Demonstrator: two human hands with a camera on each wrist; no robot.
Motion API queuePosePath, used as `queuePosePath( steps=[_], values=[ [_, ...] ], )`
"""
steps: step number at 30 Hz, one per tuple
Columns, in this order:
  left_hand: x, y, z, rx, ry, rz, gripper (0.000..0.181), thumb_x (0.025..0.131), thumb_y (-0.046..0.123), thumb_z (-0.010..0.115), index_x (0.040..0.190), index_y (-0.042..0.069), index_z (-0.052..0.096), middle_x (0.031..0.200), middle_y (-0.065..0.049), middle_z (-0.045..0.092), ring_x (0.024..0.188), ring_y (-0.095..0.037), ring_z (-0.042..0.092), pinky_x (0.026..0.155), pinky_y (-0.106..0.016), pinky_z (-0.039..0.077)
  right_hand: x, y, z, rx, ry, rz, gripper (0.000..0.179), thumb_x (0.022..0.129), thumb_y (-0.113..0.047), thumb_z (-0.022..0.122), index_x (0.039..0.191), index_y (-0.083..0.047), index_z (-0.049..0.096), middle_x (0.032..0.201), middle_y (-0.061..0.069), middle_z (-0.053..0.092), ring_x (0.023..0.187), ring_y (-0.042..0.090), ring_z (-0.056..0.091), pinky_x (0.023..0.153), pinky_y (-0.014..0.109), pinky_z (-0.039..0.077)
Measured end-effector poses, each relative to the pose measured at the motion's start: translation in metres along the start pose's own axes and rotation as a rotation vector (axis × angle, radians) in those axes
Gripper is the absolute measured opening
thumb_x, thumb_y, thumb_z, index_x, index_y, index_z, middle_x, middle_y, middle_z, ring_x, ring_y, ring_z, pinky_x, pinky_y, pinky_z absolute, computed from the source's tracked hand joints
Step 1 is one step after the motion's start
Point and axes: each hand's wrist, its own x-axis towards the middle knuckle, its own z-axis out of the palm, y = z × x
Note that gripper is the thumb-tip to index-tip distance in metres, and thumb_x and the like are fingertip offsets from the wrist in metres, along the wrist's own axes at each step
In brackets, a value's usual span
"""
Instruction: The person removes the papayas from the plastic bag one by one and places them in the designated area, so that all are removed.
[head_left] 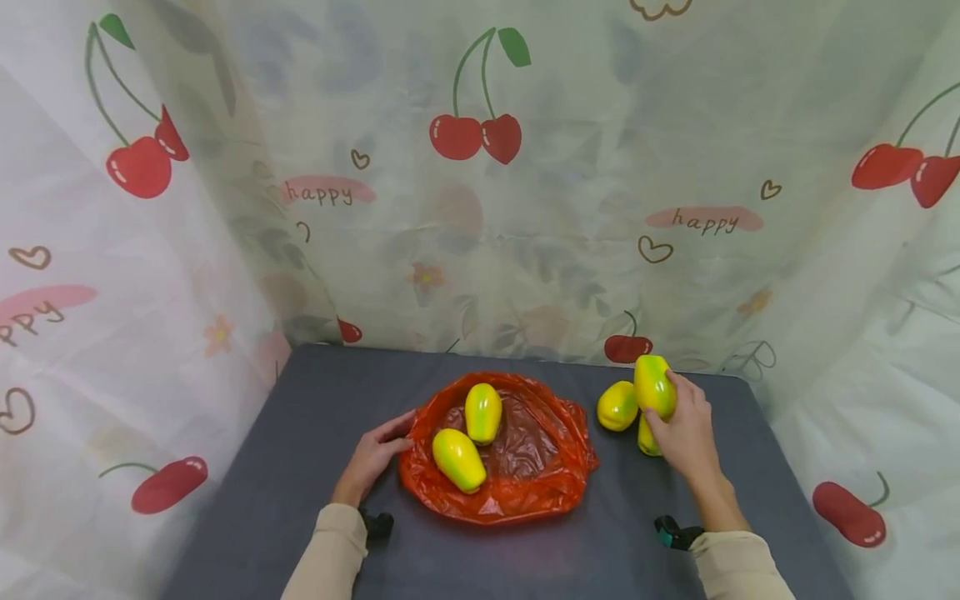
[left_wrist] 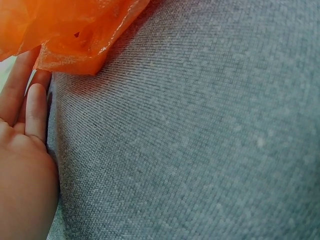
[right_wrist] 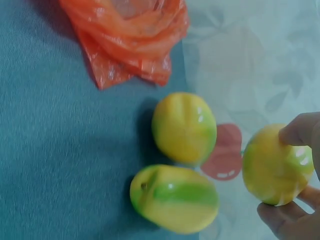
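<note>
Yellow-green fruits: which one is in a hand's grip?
The held fruit, gripped by the right hand, right of the red bag. The other four are ungripped: two bagged fruits, two loose fruits on the table.

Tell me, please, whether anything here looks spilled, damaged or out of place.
One oddity: a dark speck on the otherwise plain red bag in the left wrist view, possibly a hole; I cannot be sure. Beyond that nothing stands out: the yellow fruits look undamaged and nothing appears spilled.

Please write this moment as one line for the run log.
right hand: holds yellow-green fruit; left hand: touches red bag; inside bag: two fruits; on grey table: two loose fruits
</note>
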Motion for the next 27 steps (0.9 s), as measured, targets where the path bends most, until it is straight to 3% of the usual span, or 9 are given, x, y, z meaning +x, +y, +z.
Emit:
queuePosePath(
  steps=[10, 19, 27],
  values=[
    [0.001, 0.002, 0.000, 0.012, -0.007, -0.004, 0.052, 0.095, 0.027, 0.070, 0.144, 0.039, 0.058, 0.154, 0.001, 0.055, 0.149, -0.027, 0.043, 0.124, -0.056, 0.031, 0.001, 0.025, -0.017, -0.024, 0.023, 0.103, 0.069, 0.094, -0.010, 0.066, 0.154, 0.002, 0.032, 0.150, 0.035, 0.035, 0.127, 0.055, 0.036, 0.100, 0.069, 0.038],
    [0.000, 0.001, 0.002, 0.015, -0.004, -0.011, 0.052, 0.095, 0.027, 0.070, 0.144, 0.039, 0.058, 0.154, 0.001, 0.054, 0.149, -0.027, 0.042, 0.125, -0.056, 0.029, -0.001, 0.044, -0.022, -0.038, -0.027, 0.230, 0.072, 0.096, -0.011, 0.062, 0.157, 0.002, 0.026, 0.155, 0.036, 0.029, 0.135, 0.058, 0.030, 0.105, 0.070, 0.034],
    [0.000, 0.002, 0.002, 0.011, -0.002, -0.006, 0.051, 0.095, 0.026, 0.070, 0.143, 0.039, 0.058, 0.153, 0.002, 0.055, 0.148, -0.026, 0.044, 0.125, -0.055, 0.030, -0.004, 0.065, -0.022, -0.053, -0.052, 0.295, 0.073, 0.095, -0.009, 0.059, 0.158, 0.004, 0.024, 0.154, 0.038, 0.026, 0.134, 0.060, 0.028, 0.106, 0.070, 0.033]
  ],
)
